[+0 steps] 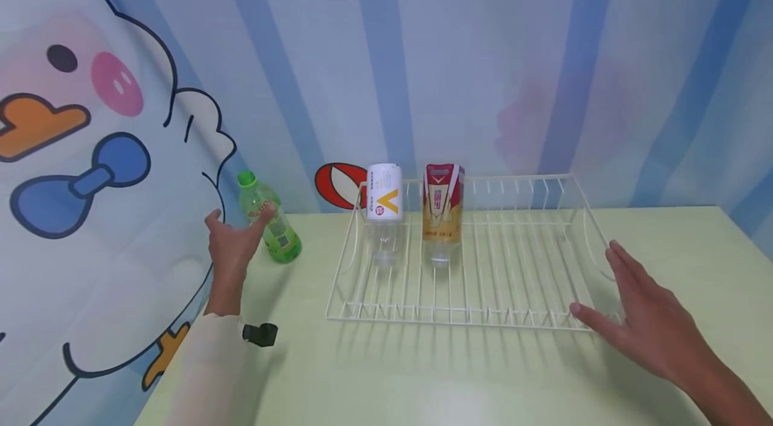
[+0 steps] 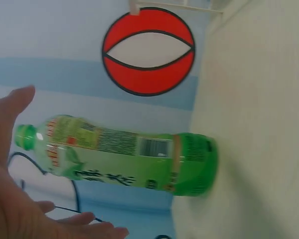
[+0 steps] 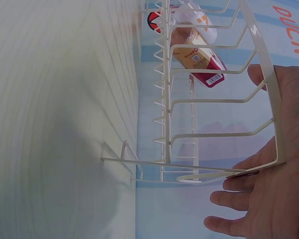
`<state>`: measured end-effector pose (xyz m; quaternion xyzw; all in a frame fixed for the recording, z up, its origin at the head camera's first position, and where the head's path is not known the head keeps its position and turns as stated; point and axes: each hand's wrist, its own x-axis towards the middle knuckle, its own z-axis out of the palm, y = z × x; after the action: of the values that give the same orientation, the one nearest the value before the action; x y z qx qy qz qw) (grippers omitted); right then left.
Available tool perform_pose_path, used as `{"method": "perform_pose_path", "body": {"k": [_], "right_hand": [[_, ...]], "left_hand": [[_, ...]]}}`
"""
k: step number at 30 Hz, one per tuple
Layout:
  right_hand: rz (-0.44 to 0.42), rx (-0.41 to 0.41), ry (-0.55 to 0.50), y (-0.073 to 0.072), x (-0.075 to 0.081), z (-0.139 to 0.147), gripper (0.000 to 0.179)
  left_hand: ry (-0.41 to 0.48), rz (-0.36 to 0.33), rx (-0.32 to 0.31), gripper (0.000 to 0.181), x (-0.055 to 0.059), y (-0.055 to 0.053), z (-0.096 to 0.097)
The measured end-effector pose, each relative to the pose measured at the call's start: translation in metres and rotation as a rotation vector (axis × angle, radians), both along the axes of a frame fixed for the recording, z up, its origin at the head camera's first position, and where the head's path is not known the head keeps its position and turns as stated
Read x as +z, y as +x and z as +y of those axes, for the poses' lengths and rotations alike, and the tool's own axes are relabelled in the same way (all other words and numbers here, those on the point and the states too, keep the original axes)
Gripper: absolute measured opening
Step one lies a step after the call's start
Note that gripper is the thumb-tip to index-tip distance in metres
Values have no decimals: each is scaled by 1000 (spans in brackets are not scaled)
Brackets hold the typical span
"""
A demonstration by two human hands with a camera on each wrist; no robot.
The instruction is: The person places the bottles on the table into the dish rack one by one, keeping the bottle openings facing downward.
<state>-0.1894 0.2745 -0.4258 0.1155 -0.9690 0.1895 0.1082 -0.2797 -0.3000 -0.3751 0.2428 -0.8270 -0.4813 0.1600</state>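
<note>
A green plastic bottle (image 1: 272,228) with a green cap stands upright on the table left of a white wire rack (image 1: 513,325). Around its upper part, my left hand (image 1: 234,241) is spread with thumb and fingers apart, and in the left wrist view a gap shows between palm and bottle (image 2: 124,154). At the rack's front right corner is my right hand (image 1: 655,318), fingers extended and thumb apart; whether it touches the wire I cannot tell. Inside the rack stand a white container (image 1: 384,192) with a yellow V and a red-and-gold container (image 1: 443,204), both with clear lower ends.
The pale green table (image 1: 423,379) meets a blue striped cloth backdrop (image 1: 459,64) behind the rack. A large printed duck (image 1: 151,265) covers the cloth at the left. A small black piece (image 1: 260,334) sits at my left sleeve.
</note>
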Motion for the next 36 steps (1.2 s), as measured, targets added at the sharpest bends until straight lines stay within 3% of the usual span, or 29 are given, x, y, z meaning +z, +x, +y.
{"method": "perform_pose_path", "body": {"k": [5, 14, 20, 27, 36], "right_hand": [[5, 3, -1, 1, -1, 0, 105], [-51, -4, 8, 2, -1, -2, 107], [2, -10, 12, 3, -1, -1, 106], [-51, -8, 3, 3, 1, 1, 106], [-54, -4, -6, 1, 2, 0, 106]], "left_hand": [[48, -79, -62, 123, -19, -7, 3], [58, -100, -72, 104, -42, -13, 0], [75, -107, -125, 104, -49, -20, -2], [100, -101, -167, 99, -59, -31, -4], [52, -84, -192, 91, -58, -35, -7]]}}
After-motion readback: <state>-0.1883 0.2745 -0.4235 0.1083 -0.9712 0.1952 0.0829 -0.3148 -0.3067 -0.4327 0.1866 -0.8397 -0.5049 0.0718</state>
